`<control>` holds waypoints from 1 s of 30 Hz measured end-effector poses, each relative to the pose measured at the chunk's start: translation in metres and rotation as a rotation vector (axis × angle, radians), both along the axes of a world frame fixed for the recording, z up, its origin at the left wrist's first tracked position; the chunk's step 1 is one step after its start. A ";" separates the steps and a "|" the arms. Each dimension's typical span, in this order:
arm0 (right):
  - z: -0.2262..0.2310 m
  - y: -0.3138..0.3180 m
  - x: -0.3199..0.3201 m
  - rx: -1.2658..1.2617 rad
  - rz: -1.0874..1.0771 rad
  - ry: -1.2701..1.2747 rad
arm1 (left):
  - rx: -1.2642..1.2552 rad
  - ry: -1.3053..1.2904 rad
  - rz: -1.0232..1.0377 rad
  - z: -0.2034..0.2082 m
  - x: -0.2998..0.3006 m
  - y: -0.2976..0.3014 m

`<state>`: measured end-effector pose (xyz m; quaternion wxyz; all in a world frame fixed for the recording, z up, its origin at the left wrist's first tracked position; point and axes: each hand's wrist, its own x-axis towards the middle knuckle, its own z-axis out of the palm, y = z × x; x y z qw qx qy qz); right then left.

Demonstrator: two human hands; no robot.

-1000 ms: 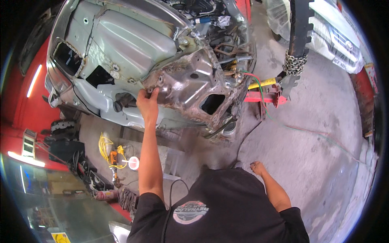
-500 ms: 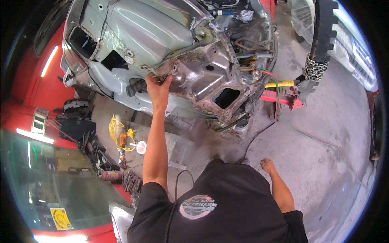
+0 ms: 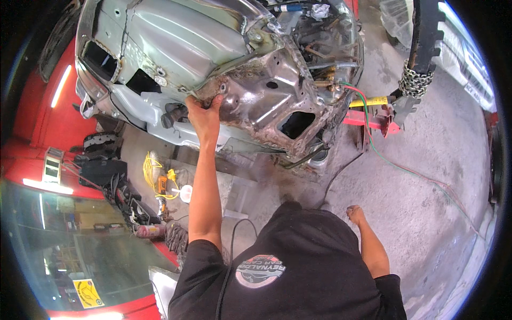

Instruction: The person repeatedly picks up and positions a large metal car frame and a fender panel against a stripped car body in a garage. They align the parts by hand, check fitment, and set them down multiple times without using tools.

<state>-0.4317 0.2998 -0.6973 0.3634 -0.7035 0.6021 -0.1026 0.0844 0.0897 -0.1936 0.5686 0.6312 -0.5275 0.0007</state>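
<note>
With my left arm stretched forward, my left hand (image 3: 204, 118) is closed on the near-left edge of a bare, rust-stained metal panel (image 3: 250, 101). Its thumb lies on the panel's face; the fingertips are partly hidden behind the edge. This panel has several holes, one a large squarish opening, and joins the stripped silver-green car body (image 3: 181, 42). Down at my side hangs my right hand (image 3: 354, 214), away from the car, its fingers curled in. Whether anything small is inside those fingers cannot be made out.
A red and green hose (image 3: 394, 169) runs from the car across the concrete floor. At right stand a red metal stand (image 3: 373, 118) and a dark toothed post wrapped in chain (image 3: 416, 82). On the left floor lie a yellow cord (image 3: 150, 169), an orange power tool (image 3: 161, 184) and a pinkish cylinder (image 3: 151, 231).
The car body and panel sit slightly farther left and higher in the picture. My left hand keeps its hold on the panel edge; my right hand still hangs at my side.
</note>
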 end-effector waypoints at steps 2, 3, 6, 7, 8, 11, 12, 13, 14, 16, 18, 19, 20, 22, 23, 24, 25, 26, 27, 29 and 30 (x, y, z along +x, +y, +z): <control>-0.021 -0.003 -0.001 0.015 -0.027 -0.028 | -0.034 0.009 -0.035 -0.003 0.007 -0.003; -0.031 -0.003 0.000 0.022 -0.048 -0.046 | -0.020 0.011 -0.032 -0.001 0.005 -0.004; -0.013 -0.010 0.013 0.087 -0.074 -0.091 | 0.028 0.000 -0.012 0.002 0.001 0.002; -0.013 -0.007 0.016 0.100 -0.088 -0.087 | 0.041 -0.009 -0.011 0.002 0.002 0.002; -0.013 -0.006 0.020 0.113 -0.102 -0.083 | 0.054 -0.018 -0.010 0.002 0.003 0.002; -0.005 -0.004 0.030 0.203 -0.134 -0.107 | 0.025 -0.034 -0.063 -0.003 0.013 -0.003; 0.003 -0.004 0.032 0.244 -0.146 -0.120 | 0.033 -0.037 -0.082 -0.002 0.012 -0.002; 0.008 -0.004 0.032 0.262 -0.128 -0.112 | 0.040 -0.040 -0.100 0.000 0.012 0.001; 0.013 -0.004 0.033 0.280 -0.110 -0.103 | 0.047 -0.043 -0.118 0.002 0.011 0.002; 0.019 -0.005 0.032 0.280 -0.093 -0.082 | 0.098 -0.044 -0.077 0.003 0.007 0.005; 0.022 -0.004 0.032 0.243 -0.094 -0.058 | 0.131 -0.037 -0.046 0.001 0.006 0.005; 0.022 -0.004 0.033 0.247 -0.113 -0.056 | 0.139 -0.030 -0.035 0.000 0.006 0.005; 0.022 -0.005 0.033 0.252 -0.133 -0.054 | 0.146 -0.023 -0.024 -0.001 0.006 0.004; 0.016 -0.005 0.030 0.247 -0.140 -0.045 | 0.098 -0.076 -0.030 -0.003 0.006 0.003; 0.014 -0.004 0.028 0.239 -0.128 -0.037 | 0.074 -0.103 -0.033 -0.004 0.007 0.003; 0.017 -0.008 0.028 0.227 -0.114 -0.031 | 0.079 -0.076 -0.053 -0.003 0.006 0.003; 0.020 -0.010 0.028 0.273 -0.109 -0.034 | 0.085 -0.050 -0.072 -0.003 0.005 0.003; 0.024 -0.011 0.027 0.319 -0.103 -0.037 | 0.090 -0.024 -0.090 -0.002 0.006 0.004; 0.030 -0.016 0.028 0.360 -0.086 -0.036 | 0.095 -0.008 -0.104 -0.001 0.012 0.008; -0.012 -0.008 0.019 0.170 -0.041 -0.047 | 0.101 0.030 -0.161 -0.001 0.020 0.004; -0.031 -0.005 0.014 0.071 -0.020 -0.052 | 0.105 0.042 -0.190 -0.002 0.021 0.002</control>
